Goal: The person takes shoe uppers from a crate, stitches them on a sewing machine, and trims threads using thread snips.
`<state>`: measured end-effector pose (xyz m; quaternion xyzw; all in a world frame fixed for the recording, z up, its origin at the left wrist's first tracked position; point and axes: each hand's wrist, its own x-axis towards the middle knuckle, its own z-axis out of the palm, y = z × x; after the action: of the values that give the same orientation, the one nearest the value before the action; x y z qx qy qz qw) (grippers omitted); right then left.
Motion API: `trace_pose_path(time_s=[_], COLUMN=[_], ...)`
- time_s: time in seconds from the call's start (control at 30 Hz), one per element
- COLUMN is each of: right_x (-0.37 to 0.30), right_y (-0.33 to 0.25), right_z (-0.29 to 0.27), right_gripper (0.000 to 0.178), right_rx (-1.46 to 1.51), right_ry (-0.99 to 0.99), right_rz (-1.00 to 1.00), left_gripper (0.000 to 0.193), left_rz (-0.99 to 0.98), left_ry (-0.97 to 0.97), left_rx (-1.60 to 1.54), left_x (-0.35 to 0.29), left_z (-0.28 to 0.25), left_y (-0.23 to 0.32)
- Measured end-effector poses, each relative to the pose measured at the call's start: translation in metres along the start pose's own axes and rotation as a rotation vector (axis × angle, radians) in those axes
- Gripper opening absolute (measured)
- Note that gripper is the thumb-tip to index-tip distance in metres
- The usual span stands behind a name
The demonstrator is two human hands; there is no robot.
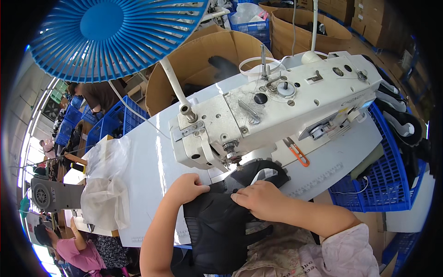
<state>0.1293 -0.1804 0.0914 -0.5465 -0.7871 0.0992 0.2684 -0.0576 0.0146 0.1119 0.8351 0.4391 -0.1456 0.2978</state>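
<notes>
Both my hands hold a black padded fabric piece (214,226) at the sewing machine's front edge. My left hand (187,188) pinches its upper left edge between thumb and fingers. On the other side my right hand (259,199) is closed on the upper right edge, close to a grey-and-white patch. The far part of the piece lies under the needle area of the white sewing machine (277,108), and the rest hangs down toward my lap. Orange-handled thread snips (297,152) lie on the machine bed, beyond my right hand.
A blue fan guard (138,46) hangs at upper left. Large cardboard bins (159,87) stand behind the white table (143,184). At right is a blue basket (369,184) beside black and grey pieces. A co-worker in pink (80,254) sits at lower left, near translucent plastic sheeting (106,198).
</notes>
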Motion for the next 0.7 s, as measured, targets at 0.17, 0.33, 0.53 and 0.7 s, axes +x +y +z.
trace_pose_path(time_s=[0.17,0.33,0.53,0.7], right_x=[-0.010,-0.025,-0.040,-0.043], right_y=[-0.012,-0.025,-0.042,-0.062], right_z=[0.003,0.011,0.008,0.004], right_gripper=[0.030,0.037,0.039,0.038], right_rx=[-0.058,-0.159,-0.239,-0.299], right_ry=[0.066,0.141,0.210,0.245], right_rz=[-0.013,-0.044,-0.110,-0.159], left_gripper=[0.040,0.036,0.025,0.016], left_rz=[-0.044,-0.006,0.085,0.193], left_ry=[-0.009,-0.081,0.057,0.123], left_rx=[-0.034,-0.054,-0.085,-0.202], left_x=[-0.011,-0.032,-0.070,-0.089], left_z=[0.001,-0.008,-0.004,0.002], left_y=[0.003,0.018,0.024,0.011])
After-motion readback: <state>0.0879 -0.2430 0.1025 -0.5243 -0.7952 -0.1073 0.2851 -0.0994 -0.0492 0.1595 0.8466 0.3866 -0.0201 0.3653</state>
